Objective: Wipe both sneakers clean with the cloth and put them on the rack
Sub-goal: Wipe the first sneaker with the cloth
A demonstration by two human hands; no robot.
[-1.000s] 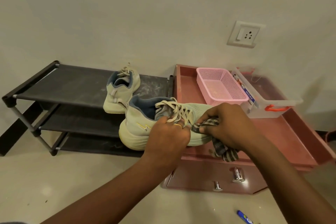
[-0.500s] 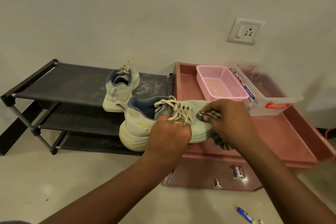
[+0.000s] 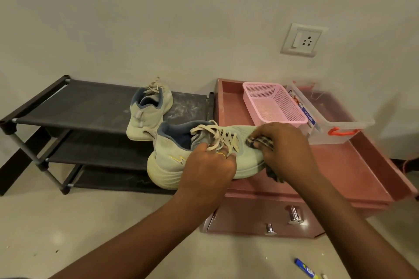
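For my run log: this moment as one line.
left hand: grips held sneaker | right hand: holds cloth on toe | other sneaker: on rack

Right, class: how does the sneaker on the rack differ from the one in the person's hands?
The rack sneaker stands untouched on the rack; the held sneaker is gripped by the left hand. The rack sneaker shows its heel; the held sneaker shows its side. Only the held sneaker, not the rack sneaker, has the right hand pressing the cloth on it. Both are pale with beige laces.
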